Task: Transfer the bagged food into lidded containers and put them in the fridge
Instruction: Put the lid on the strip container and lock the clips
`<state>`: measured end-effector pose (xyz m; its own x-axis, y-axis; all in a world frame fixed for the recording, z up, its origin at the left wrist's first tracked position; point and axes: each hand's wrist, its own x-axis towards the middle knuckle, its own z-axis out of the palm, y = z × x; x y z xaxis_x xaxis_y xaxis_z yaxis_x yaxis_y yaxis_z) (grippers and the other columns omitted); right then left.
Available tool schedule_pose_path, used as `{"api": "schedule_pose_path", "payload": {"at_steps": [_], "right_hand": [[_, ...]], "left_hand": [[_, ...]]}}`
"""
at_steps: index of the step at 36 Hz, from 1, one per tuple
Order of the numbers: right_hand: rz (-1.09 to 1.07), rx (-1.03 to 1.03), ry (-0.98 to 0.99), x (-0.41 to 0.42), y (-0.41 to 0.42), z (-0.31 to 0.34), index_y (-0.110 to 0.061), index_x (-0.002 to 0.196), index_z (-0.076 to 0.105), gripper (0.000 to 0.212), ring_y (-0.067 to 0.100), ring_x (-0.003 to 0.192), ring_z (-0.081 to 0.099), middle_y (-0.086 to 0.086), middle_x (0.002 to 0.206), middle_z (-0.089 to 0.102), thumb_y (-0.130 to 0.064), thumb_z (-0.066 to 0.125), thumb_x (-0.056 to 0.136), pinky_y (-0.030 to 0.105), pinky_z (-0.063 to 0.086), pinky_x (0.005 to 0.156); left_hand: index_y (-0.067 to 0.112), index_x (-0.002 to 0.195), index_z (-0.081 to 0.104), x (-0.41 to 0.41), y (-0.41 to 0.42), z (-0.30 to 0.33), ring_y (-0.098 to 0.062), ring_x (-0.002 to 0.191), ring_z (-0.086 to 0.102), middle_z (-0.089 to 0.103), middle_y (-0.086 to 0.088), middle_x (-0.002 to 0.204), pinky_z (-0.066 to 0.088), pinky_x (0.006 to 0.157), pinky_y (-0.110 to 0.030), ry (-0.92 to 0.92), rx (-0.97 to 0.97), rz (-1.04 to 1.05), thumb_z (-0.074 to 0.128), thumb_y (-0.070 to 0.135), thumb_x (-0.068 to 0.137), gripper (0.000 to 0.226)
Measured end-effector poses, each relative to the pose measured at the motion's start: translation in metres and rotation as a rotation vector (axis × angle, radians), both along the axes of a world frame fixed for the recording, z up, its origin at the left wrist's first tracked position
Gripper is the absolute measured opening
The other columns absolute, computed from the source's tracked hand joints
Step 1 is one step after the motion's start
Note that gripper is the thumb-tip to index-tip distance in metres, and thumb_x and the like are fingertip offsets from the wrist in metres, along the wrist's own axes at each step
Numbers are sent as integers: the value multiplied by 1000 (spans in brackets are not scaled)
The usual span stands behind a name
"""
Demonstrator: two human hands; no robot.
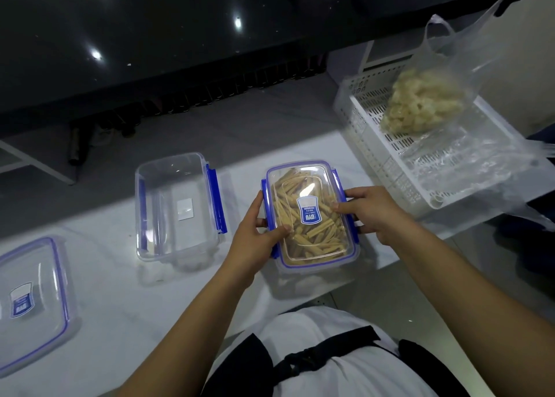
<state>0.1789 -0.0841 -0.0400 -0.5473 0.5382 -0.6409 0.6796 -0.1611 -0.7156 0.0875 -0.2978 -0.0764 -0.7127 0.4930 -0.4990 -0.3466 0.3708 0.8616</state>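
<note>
A clear container (312, 246) with blue clips stands on the white table (120, 306), filled with tan strip-shaped food and covered by its lid. My left hand (255, 234) grips its left side, thumb on the lid. My right hand (372, 210) grips its right side, thumb pressing the lid near the blue label. Left of it stands an empty open container (177, 207). A separate lid (33, 303) lies at the far left. A clear plastic bag (426, 105) of pale food chunks rests in a white slotted basket (387, 156) at the right.
A dark glossy surface (180, 36) rises behind the table. An empty crumpled plastic bag (468, 168) lies in the basket's near end. The table's front edge runs close to my body, and grey floor shows at the right.
</note>
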Motion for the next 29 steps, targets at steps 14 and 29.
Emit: {"api": "schedule_pose_path", "payload": {"at_steps": [14,29], "right_hand": [[454,664,208,40,-45,-6,-42,152,27,75,21,144,27,-4,162,23,-52,63,86,41,31,109],[860,882,-2,50,-14,-11,-53,147,30,71,11,153,1,-21,164,9,-19,61,93,51,-5,117]], "left_hand": [[56,148,15,18,-14,8,-7,138,38,21,16,158,48,103,-34,321,-38,-234,85,38,78,101],[59,145,22,18,0,-4,9,137,8,-6,41,154,13,110,-18,757,-214,-432,81,55,73,93]]}}
